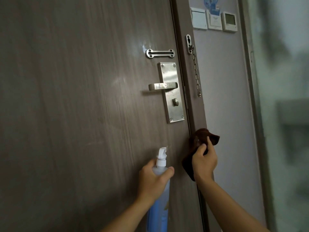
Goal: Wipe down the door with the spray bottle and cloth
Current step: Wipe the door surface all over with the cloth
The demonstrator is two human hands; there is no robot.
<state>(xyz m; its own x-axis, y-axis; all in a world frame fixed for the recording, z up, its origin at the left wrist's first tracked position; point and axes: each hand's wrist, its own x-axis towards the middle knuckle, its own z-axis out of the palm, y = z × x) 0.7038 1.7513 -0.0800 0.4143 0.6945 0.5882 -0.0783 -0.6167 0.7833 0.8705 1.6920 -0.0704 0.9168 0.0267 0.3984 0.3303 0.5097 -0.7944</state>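
The brown wood-grain door (75,97) fills the left and middle of the head view, with damp streaks shining near its metal handle (163,86). My left hand (153,180) grips a blue spray bottle (158,210) by its neck, white nozzle pointing up at the door. My right hand (204,160) holds a dark brown cloth (203,136) bunched in its fingers, pressed against the door frame just below the lock plate (172,104).
A chain latch (195,67) hangs on the door frame, and its slotted plate (160,53) sits on the door above the handle. Wall switches and a thermostat (229,21) are mounted at the upper right. A blurred glass panel stands at the far right.
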